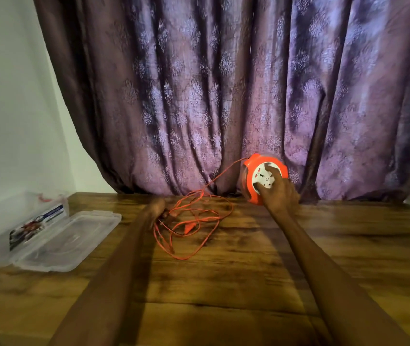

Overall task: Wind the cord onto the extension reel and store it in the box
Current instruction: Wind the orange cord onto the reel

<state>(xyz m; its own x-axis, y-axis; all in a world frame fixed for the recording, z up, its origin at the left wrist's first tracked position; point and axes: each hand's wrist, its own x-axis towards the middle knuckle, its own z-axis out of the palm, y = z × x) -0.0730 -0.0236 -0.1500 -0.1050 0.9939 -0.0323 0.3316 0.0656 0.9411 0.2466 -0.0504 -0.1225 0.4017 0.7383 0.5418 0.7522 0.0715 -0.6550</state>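
Observation:
An orange extension reel [252, 181] with a white socket face is lifted above the far side of the wooden table [223, 283], in front of the curtain. My right hand [280, 192] grips it, fingers over the white face. A thin orange cord [194, 226] runs from the reel's left side down to a loose tangle on the table. My left hand [157, 208] reaches into the left edge of that tangle; it is blurred, and its fingers seem to hold the cord. A clear plastic box [11, 221] stands at the left, lidless.
The box's clear lid [71, 240] lies flat on the table beside it. A purple patterned curtain [223, 96] hangs along the table's far edge. A white wall [6, 108] closes the left side. Bare wood lies in front of the cord.

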